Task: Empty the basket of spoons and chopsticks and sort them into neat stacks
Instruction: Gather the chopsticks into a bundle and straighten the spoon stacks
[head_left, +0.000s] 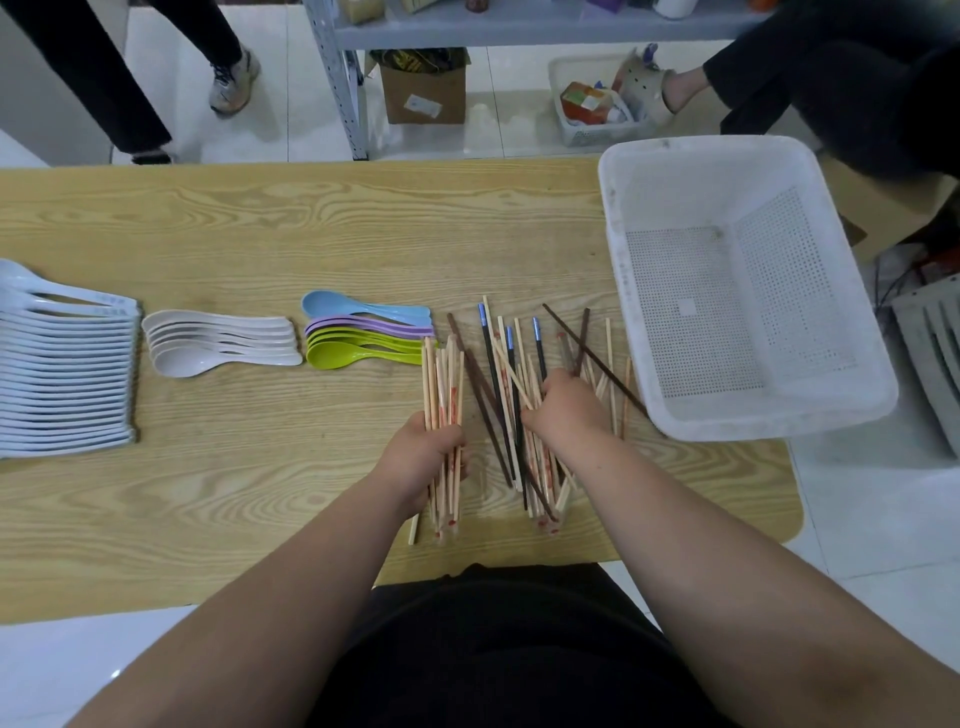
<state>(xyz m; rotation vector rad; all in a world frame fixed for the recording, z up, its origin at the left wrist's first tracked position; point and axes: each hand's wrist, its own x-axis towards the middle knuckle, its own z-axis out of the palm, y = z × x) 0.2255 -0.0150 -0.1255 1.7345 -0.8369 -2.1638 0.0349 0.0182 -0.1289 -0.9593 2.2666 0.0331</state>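
Left hand (421, 452) and right hand (569, 410) grip chopsticks (441, 374) beside empty basket (617, 270).

Bare forearms (311, 561), black clothing (509, 654)

**Back-room storeroom doubles as sorting station**

A wood-grain desk (260, 218) stands on glossy white floor tiles (291, 104) in what looks like a storeroom or back-of-shop workroom. At the top of the frame, a grey slotted-steel shelving rack (519, 30) holds assorted goods. An opened cardboard box (423, 96) and a small white crate (582, 132) of packets sit on the floor beneath it. Spoons (67, 374) in bulk and loose chopsticks (514, 374) cover the desk. Other people's legs show at upper left (104, 78) and upper right (831, 78).
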